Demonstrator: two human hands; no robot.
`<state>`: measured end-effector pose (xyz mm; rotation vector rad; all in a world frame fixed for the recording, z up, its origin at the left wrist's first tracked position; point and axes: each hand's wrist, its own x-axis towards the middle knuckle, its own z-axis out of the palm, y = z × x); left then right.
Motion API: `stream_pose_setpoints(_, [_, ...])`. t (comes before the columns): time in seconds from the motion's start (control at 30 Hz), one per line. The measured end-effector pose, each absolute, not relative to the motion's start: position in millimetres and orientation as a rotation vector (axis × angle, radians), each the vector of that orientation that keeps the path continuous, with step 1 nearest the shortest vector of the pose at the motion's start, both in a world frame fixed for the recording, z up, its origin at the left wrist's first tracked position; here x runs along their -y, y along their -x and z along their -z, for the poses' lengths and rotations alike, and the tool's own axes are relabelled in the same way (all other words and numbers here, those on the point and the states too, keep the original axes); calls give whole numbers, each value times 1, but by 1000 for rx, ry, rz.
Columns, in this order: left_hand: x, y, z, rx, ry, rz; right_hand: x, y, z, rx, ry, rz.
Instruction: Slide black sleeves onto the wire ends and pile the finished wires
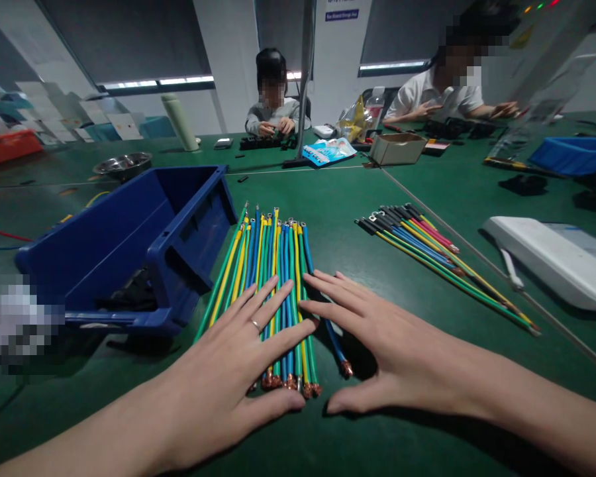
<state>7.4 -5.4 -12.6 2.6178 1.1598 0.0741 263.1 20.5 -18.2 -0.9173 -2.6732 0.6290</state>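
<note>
Blue, green and yellow insulated wires [291, 252] lie on the green tabletop [332, 199] beneath the spread left hand [233, 358]; the right hand [382, 324], also spread, reaches their edge — mostly aligned, seemingly, except one slanting copper-ended blue wire [334, 346].

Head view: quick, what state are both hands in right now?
Left hand: open, fingers spread over the row of wires, not gripping.
Right hand: open, fingertips at the row's right edge, not gripping.
</note>
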Motion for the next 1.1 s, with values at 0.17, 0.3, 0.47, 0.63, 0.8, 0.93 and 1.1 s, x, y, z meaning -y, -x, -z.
stream_pose_setpoints(0.17, [6, -6, 16, -1152, -2620, -149, -24, -269, 13, 2723, 875, -602])
stream_pose_setpoints(0.3, [6, -7, 15, -1158, -2613, -148, -26, -270, 5, 2716, 825, -394])
stream_pose_setpoints(0.47, [6, -8, 13, -1146, -2598, -164, -21, -263, 3, 2795, 811, -405])
stream_pose_setpoints(0.63, [5, -8, 16, -1175, -2612, -91, -18, -255, 10, 2777, 792, -456])
stream_pose_setpoints(0.8, [5, -7, 16, -1170, -2634, -45, -20, -258, 7, 2793, 758, -483])
stream_pose_setpoints(0.93, [6, -8, 14, -1170, -2611, -56, -23, -265, 2, 2725, 785, -678])
stream_pose_setpoints(1.1, [6, -8, 14, -1196, -2608, -67, -28, -267, 1, 2659, 855, -714])
